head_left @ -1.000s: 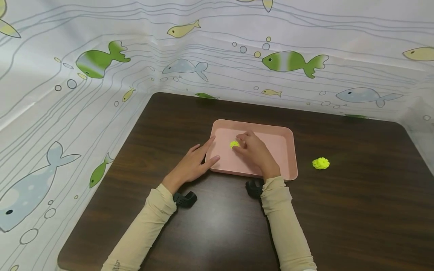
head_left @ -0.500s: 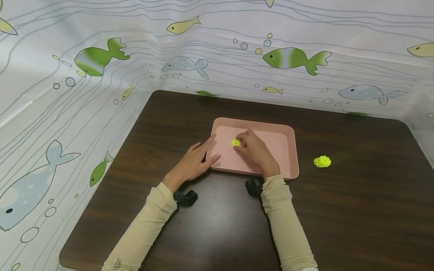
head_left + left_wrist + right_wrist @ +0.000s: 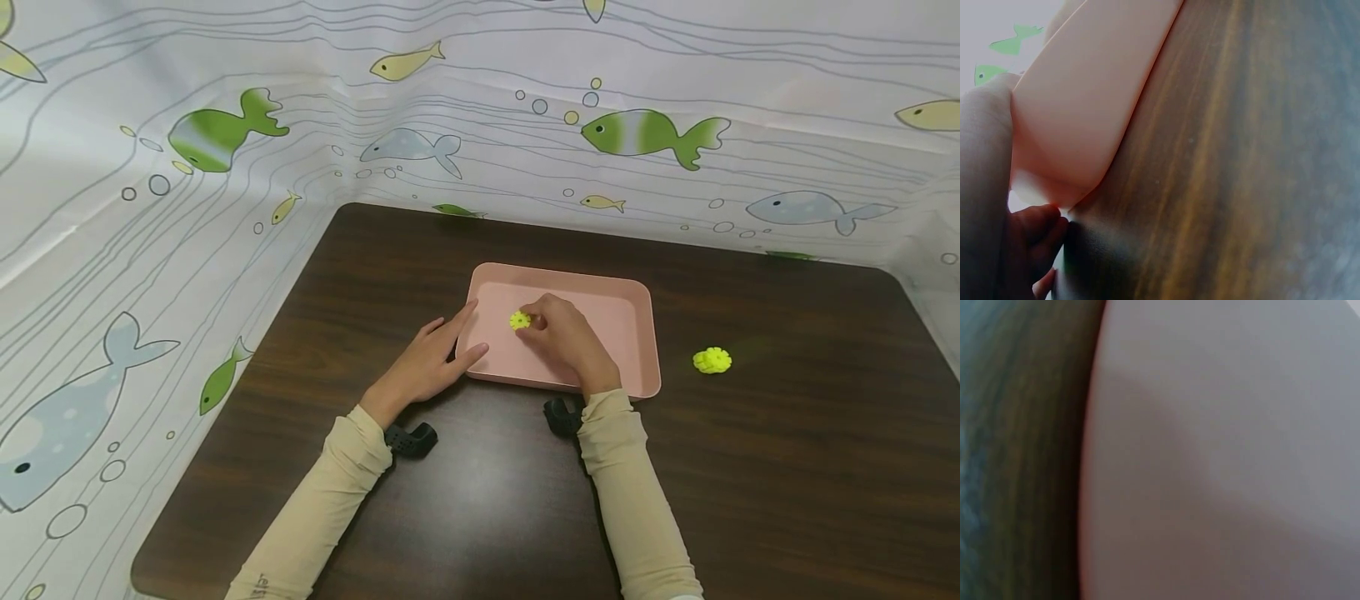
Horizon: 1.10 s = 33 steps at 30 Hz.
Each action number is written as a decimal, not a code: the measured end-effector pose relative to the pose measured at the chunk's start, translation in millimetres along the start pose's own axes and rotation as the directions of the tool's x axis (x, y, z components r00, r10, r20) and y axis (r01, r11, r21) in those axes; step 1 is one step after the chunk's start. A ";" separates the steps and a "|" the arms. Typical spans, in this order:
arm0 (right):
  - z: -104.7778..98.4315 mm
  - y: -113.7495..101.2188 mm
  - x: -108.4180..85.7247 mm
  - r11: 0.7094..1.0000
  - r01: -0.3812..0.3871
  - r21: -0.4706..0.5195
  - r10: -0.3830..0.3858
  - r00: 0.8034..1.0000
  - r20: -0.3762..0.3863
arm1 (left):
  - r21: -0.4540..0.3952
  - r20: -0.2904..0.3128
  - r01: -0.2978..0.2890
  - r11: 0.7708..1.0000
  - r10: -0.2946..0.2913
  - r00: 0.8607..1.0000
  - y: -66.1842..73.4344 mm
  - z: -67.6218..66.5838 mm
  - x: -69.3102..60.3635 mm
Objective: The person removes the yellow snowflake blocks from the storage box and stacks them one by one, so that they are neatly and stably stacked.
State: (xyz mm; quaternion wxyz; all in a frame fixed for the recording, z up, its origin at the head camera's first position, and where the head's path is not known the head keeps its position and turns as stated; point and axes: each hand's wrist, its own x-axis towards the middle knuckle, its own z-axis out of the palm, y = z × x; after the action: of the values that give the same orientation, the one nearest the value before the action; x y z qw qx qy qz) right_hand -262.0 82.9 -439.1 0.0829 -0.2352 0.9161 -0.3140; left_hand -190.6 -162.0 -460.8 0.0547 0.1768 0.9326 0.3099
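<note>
In the head view, my right hand (image 3: 564,337) is over the pink tray (image 3: 607,321), pinching a small neon-yellow flower-shaped disc (image 3: 519,320) between thumb and fingertips. Its notched face shows; part of its edge is behind the fingers. My left hand (image 3: 422,367) holds the tray's left near corner, thumb over the rim and fingers against the outer left side. The left wrist view shows that thumb on the rim and the fingertips (image 3: 1041,228) against the end wall. In the right wrist view only the blurred tray wall (image 3: 1210,412) and table appear.
A small cluster of yellow flower-shaped discs (image 3: 712,360) lies on the dark wooden table (image 3: 795,433), right of the tray. A white fish-print sheet (image 3: 510,133) rises behind and left of the table. Black wrist straps (image 3: 411,440) sit on both wrists.
The fingers of my right hand have drawn closer around the yellow disc, and its notched face shows a little more. My left hand, the tray and the cluster stay where they were.
</note>
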 end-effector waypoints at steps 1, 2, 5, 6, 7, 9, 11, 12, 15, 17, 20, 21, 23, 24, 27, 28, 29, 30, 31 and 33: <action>0.0 0.1 0.0 1.000 0.004 -0.003 -0.004 1.000 -0.001 | 0.001 0.002 0.002 1.000 -0.002 1.000 0.0 0.1 0.0; 0.1 0.2 -0.1 1.000 0.007 -0.005 -0.007 1.000 -0.001 | 0.002 0.003 0.004 1.000 -0.004 1.000 0.0 0.1 0.0; -0.2 1.2 -1.1 1.000 0.016 -0.013 -0.016 1.000 -0.008 | 0.007 0.005 0.005 1.000 -0.005 1.000 0.3 -0.1 0.6; -0.5 1.4 -1.7 1.000 0.018 -0.016 -0.018 1.000 -0.010 | 0.007 0.006 0.003 1.000 -0.003 1.000 0.2 0.1 1.1; -1.1 1.7 -2.3 1.000 0.021 -0.018 -0.022 1.000 -0.011 | 0.007 0.006 0.003 1.000 -0.003 1.000 0.2 0.0 1.2; -3.0 2.4 -3.8 1.000 0.022 -0.019 -0.022 1.000 -0.009 | 0.007 0.006 0.004 1.000 -0.004 1.000 0.2 -0.3 1.1; -6.6 3.9 -5.3 1.000 0.019 -0.011 -0.019 1.000 -0.010 | 0.008 0.006 0.006 1.000 -0.006 1.000 0.0 -0.5 0.9; -9.5 4.4 -6.5 1.000 0.017 -0.003 -0.017 1.000 -0.011 | 0.008 0.005 0.007 1.000 -0.007 1.000 0.0 -0.5 0.7; -20.0 7.5 -11.5 1.000 0.004 0.012 -0.004 1.000 -0.028 | 0.010 0.002 0.005 1.000 -0.005 1.000 0.0 -0.5 0.4; -28.0 10.5 -16.2 1.000 0.001 0.013 0.000 0.999 -0.049 | 0.009 0.002 0.001 1.000 -0.001 1.000 0.0 -0.3 0.4; -38.3 18.2 -24.4 1.000 0.005 0.009 -0.004 0.996 -0.093 | 0.006 -0.001 -0.009 1.000 0.009 1.000 -0.4 0.2 0.0; -41.7 21.6 -27.0 1.000 0.012 0.007 -0.011 0.994 -0.113 | 0.005 -0.001 -0.009 1.000 0.009 1.000 -0.6 0.4 -0.1; -48.5 28.7 -31.3 0.999 0.040 0.006 -0.039 0.987 -0.158 | 0.003 -0.004 -0.011 1.000 0.011 1.000 -1.1 0.6 -0.4; -52.0 32.5 -34.0 0.999 0.040 0.017 -0.036 0.983 -0.178 | 0.006 -0.003 -0.008 1.000 0.008 1.000 -1.2 0.7 -0.3; -64.1 42.1 -43.6 0.998 0.009 0.058 0.004 0.977 -0.214 | 0.003 0.003 -0.002 1.000 0.002 1.000 -0.6 0.4 -0.2; -67.9 45.4 -47.1 0.998 -0.004 0.061 0.018 0.975 -0.224 | 0.002 0.005 0.000 1.000 0.000 1.000 -0.2 0.3 -0.2; -71.9 47.8 -51.6 0.997 -0.026 0.075 0.043 0.973 -0.227 | 0.003 0.006 0.002 1.000 -0.002 1.000 0.0 0.2 0.0; -75.5 51.0 -55.8 0.996 -0.046 0.072 0.061 0.970 -0.236 | 0.001 0.006 0.000 1.000 0.000 1.000 0.2 0.1 0.0; -79.1 53.4 -60.0 0.996 -0.061 0.065 0.075 0.967 -0.245 | -0.002 0.006 0.001 1.000 -0.001 1.000 0.5 -0.1 -0.3; -85.2 58.3 -67.8 0.995 -0.083 0.048 0.093 0.960 -0.266 | -0.003 0.002 0.001 1.000 -0.001 1.000 0.7 -0.5 -1.0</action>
State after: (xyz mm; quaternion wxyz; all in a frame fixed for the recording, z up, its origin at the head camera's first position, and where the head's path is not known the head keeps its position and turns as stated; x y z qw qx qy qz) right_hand -250.2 201.7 -407.4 -0.0236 -0.1482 0.9225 -0.3557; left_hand -189.6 -162.1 -460.0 0.0561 0.1767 0.9321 0.3111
